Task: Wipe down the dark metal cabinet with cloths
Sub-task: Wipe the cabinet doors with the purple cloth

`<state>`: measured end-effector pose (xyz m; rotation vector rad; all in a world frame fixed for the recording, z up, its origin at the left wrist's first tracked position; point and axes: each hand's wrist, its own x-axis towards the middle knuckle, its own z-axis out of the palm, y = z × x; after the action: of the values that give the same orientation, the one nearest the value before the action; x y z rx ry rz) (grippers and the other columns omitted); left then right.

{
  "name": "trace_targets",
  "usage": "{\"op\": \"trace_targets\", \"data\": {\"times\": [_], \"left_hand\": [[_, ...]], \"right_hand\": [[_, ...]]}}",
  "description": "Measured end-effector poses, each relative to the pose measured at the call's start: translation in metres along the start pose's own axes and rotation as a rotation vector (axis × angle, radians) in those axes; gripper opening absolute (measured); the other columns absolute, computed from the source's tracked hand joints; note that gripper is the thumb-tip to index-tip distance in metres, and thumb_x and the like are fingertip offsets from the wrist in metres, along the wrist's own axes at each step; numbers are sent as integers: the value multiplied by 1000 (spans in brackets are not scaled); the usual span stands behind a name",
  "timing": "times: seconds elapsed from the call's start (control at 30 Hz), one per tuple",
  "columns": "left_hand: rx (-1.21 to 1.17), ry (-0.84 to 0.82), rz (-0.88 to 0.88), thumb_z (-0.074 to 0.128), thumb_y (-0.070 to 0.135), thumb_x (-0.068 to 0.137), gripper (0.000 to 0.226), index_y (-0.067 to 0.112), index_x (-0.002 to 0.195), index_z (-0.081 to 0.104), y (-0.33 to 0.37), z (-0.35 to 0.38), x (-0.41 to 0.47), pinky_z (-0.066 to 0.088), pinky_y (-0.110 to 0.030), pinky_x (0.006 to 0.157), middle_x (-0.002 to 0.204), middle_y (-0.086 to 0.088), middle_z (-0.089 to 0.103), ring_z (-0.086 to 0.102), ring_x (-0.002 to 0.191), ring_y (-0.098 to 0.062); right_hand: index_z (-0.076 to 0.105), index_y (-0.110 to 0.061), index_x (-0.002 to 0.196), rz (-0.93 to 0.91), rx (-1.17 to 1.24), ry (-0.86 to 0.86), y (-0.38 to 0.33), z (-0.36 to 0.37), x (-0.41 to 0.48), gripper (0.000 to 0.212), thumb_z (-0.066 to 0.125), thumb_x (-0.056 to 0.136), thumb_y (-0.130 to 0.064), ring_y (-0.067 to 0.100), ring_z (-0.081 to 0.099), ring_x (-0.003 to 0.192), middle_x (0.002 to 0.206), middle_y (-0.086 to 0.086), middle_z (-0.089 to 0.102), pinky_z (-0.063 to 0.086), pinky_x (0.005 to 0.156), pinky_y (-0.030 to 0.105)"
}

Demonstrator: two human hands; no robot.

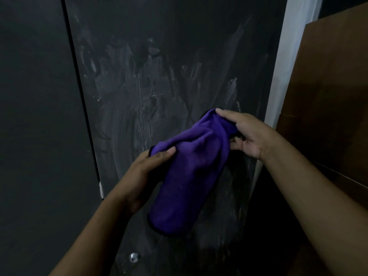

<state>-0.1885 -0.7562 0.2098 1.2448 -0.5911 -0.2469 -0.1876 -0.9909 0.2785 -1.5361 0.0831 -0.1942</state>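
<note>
A purple cloth with a dark hem hangs in front of the dark metal cabinet. My left hand pinches its left upper edge between thumb and fingers. My right hand grips the cloth's upper right corner, thumb on top. The cabinet's right door panel is smeared with whitish, streaky wipe marks from its middle downward. The left door panel looks plain and dark.
A vertical seam divides the two doors. A small silver lock or knob sits low on the right panel. A white wall strip borders the cabinet on the right, with brown boards leaning beyond it.
</note>
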Motion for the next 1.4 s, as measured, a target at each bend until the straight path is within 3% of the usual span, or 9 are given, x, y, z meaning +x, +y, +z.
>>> {"op": "trace_targets", "data": {"times": [0.27,0.53,0.67,0.8,0.97,1.1,1.2,1.3,1.4], "left_hand": [[-153,9,-9,48,42,91,42,22,72,79,33,22,3,55,-24,70,82,1,73,70,76,-9],[-149,-132,30,52,11,84,30,15,65,75,55,29,4,55,-23,57,69,-3,67,67,62,-13],[42,-100,59,58,-3,74,27,14,65,77,68,24,4,58,-25,55,73,-8,71,71,65,-17],[214,96,5,68,-5,67,22,-1,87,76,83,3,15,62,-30,73,95,-22,74,74,84,-29],[626,297,-57,83,11,70,24,5,92,78,104,-7,24,56,-27,61,87,-14,76,72,71,-20],[1211,530,104,84,44,72,35,20,95,71,109,9,24,55,-38,81,85,5,73,69,86,-16],[1345,442,110,61,81,71,85,37,140,37,106,36,23,35,-52,112,134,2,51,53,125,-21],[1316,320,119,45,91,70,92,54,146,9,96,51,36,-3,-61,120,158,0,23,30,145,-23],[1283,299,497,47,85,72,76,51,137,24,79,60,50,21,-50,120,146,7,33,31,138,-14]], "right_hand": [[73,-15,106,-156,-584,-21,11,-3,-9,15,68,94,-22,11,66,68,89,2,74,52,59,19],[68,-13,116,-250,-293,-480,5,2,-39,39,71,85,-37,18,71,103,111,5,74,55,82,24],[68,-13,82,-312,-353,-451,3,-1,-38,15,66,86,-27,10,67,75,79,-2,71,51,65,17],[69,-3,89,-388,-298,-334,-8,-9,-36,29,73,78,-30,21,65,77,84,11,71,54,66,23],[71,-10,92,-477,-272,-193,-21,-6,-28,24,73,81,-31,19,69,74,85,14,74,56,66,27],[71,-18,96,-611,-447,-104,-34,1,-24,9,67,93,-26,17,71,81,87,6,74,58,72,31],[71,-23,92,-697,-471,-89,-46,5,-18,4,68,94,-22,19,71,85,87,0,74,58,75,36],[73,-17,92,-750,-495,-48,-57,10,-13,3,70,92,-18,21,70,81,83,3,75,56,70,34],[74,-16,91,-809,-507,-57,-64,12,-6,3,73,89,-18,18,69,78,80,2,74,53,67,25]]}}
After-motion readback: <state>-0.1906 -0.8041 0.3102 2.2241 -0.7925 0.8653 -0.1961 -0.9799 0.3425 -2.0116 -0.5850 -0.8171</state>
